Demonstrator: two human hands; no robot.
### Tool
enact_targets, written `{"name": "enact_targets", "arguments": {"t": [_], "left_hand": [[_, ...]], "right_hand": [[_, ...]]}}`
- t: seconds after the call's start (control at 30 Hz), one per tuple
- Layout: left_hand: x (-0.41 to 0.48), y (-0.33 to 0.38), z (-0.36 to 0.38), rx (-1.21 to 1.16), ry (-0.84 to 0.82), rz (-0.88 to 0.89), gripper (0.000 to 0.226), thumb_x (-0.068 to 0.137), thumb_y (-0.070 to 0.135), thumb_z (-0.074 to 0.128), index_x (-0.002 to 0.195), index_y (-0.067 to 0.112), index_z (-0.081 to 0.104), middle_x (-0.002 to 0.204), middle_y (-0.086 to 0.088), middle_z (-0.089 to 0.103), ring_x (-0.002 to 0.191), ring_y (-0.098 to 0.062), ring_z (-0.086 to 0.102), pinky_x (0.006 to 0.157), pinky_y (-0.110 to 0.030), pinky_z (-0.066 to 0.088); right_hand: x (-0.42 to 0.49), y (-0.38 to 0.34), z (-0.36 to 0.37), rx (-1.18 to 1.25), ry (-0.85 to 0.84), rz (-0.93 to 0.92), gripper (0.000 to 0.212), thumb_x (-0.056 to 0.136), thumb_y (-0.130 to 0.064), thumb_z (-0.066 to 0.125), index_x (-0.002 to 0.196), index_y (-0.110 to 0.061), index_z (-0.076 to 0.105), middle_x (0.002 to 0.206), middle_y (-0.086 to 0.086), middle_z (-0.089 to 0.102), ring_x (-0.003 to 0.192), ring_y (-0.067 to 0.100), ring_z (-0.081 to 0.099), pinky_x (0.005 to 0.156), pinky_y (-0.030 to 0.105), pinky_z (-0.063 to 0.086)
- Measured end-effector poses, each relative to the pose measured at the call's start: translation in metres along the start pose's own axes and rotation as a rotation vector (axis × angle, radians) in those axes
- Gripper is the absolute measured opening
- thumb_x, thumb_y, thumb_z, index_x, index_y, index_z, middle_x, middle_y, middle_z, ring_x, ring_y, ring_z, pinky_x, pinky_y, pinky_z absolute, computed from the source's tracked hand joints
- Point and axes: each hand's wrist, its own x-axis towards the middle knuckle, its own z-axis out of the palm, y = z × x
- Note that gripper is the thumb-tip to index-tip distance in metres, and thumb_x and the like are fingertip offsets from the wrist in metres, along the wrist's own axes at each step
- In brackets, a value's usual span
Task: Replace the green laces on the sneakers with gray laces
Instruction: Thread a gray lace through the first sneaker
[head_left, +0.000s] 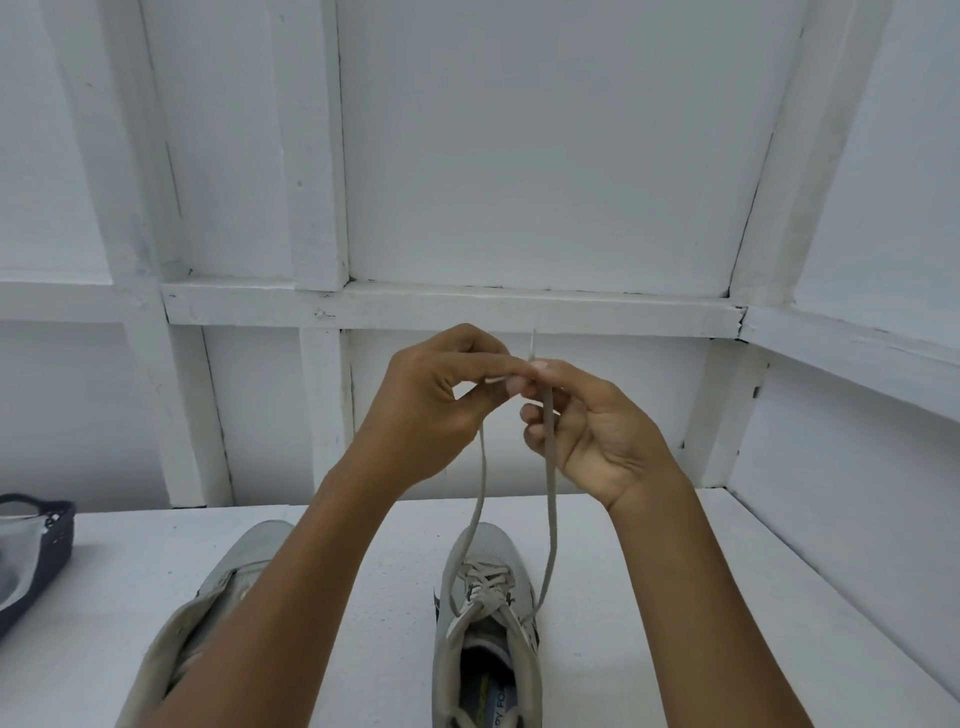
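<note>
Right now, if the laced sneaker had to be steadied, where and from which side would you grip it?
Likely the collar, from the near side: the sneaker stands upright with its opening up and toe pointing away, and the lace rises from the top eyelets, crowding the front.

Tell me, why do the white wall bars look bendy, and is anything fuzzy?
Head view: the wide lens bows the wall bars toward the edges; light is soft, no glare; the gray lace pinched by left hand and right hand looks slightly fuzzy.
</note>
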Motion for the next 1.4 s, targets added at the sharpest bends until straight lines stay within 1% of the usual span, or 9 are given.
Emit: {"name": "enact_targets", "arguments": {"t": [0.23,0.33,0.4,0.53,0.7,0.87,1.07,1.27,1.4], "left_hand": [[-0.014,-0.013,-0.004,-0.864,0.207,-0.525,0.031,0.095,0.028,0.052,0.074,0.018,0.073,0.089,-0.011,0.073,0.096,-0.026,0.070,0.088,-0.038,0.055],[-0.026,-0.021,-0.005,-1.088,0.212,-0.739,0.035,0.101,0.030,0.043,0.075,0.013,0.055,0.058,-0.006,0.053,0.059,-0.022,0.060,0.065,-0.033,0.057],[-0.035,-0.027,-0.006,-1.007,0.160,-0.849,0.035,0.103,0.034,0.044,0.075,0.014,0.051,0.054,0.001,0.031,0.045,-0.011,0.033,0.042,-0.022,0.037],[-0.055,-0.040,-0.011,-0.489,-0.169,-0.878,0.030,0.098,0.033,0.058,0.079,0.012,0.065,0.059,0.003,0.036,0.049,-0.012,0.022,0.042,-0.021,0.022],[-0.071,-0.054,-0.013,0.019,-0.720,-0.810,0.014,0.087,0.044,0.072,0.095,0.033,0.074,0.076,0.011,0.065,0.062,-0.003,0.056,0.054,-0.020,0.045],[-0.087,-0.063,-0.008,0.242,-1.043,-0.802,0.020,0.079,0.057,0.074,0.091,0.040,0.075,0.081,0.017,0.066,0.083,-0.005,0.061,0.078,-0.025,0.048],[-0.098,-0.058,0.005,0.179,-1.061,-0.786,0.030,0.081,0.061,0.069,0.097,0.035,0.072,0.104,0.021,0.066,0.107,-0.004,0.059,0.089,-0.026,0.044],[-0.113,-0.063,0.006,-0.075,-0.923,-0.771,0.026,0.087,0.048,0.071,0.083,0.022,0.074,0.088,-0.003,0.073,0.086,-0.013,0.065,0.095,-0.044,0.049],[-0.118,-0.062,0.008,-0.446,-0.610,-0.895,0.029,0.082,0.035,0.070,0.083,0.005,0.071,0.103,-0.003,0.075,0.102,-0.015,0.067,0.095,-0.039,0.049]], "right_hand": [[0.002,0.008,-0.015,0.353,0.044,-0.024,0.015,0.093,-0.003,0.051,0.079,-0.006,0.057,0.077,0.014,0.070,0.071,0.026,0.071,0.080,0.040,0.061],[0.005,0.023,-0.028,0.380,0.104,0.020,0.023,0.094,-0.004,0.047,0.073,-0.008,0.052,0.057,0.005,0.050,0.049,0.017,0.055,0.060,0.033,0.061],[0.007,0.033,-0.037,0.317,0.170,0.055,0.022,0.094,-0.005,0.048,0.073,-0.012,0.046,0.052,-0.001,0.036,0.039,0.011,0.034,0.040,0.022,0.042],[0.007,0.048,-0.059,-0.172,0.277,0.008,0.016,0.096,-0.009,0.052,0.081,-0.013,0.050,0.055,-0.003,0.032,0.039,0.008,0.021,0.037,0.020,0.016],[0.001,0.066,-0.081,-0.983,0.211,-0.014,0.010,0.092,-0.016,0.062,0.093,-0.024,0.068,0.067,-0.004,0.052,0.057,0.011,0.044,0.049,0.022,0.035],[-0.011,0.078,-0.095,-1.293,-0.159,0.270,0.020,0.088,-0.052,0.066,0.089,-0.036,0.078,0.083,-0.019,0.067,0.080,-0.002,0.058,0.072,0.021,0.046],[-0.017,0.096,-0.101,-1.280,-0.317,0.312,0.007,0.085,-0.042,0.074,0.088,-0.036,0.073,0.110,-0.017,0.068,0.113,0.004,0.057,0.099,0.031,0.045],[-0.021,0.100,-0.108,-1.105,-0.364,0.374,0.015,0.094,-0.008,0.064,0.097,-0.021,0.070,0.093,-0.009,0.070,0.088,0.002,0.062,0.081,0.019,0.048],[-0.022,0.109,-0.109,-1.105,-0.388,0.352,0.016,0.088,-0.002,0.070,0.088,-0.018,0.068,0.086,-0.006,0.069,0.080,0.003,0.062,0.075,0.016,0.049]]}}
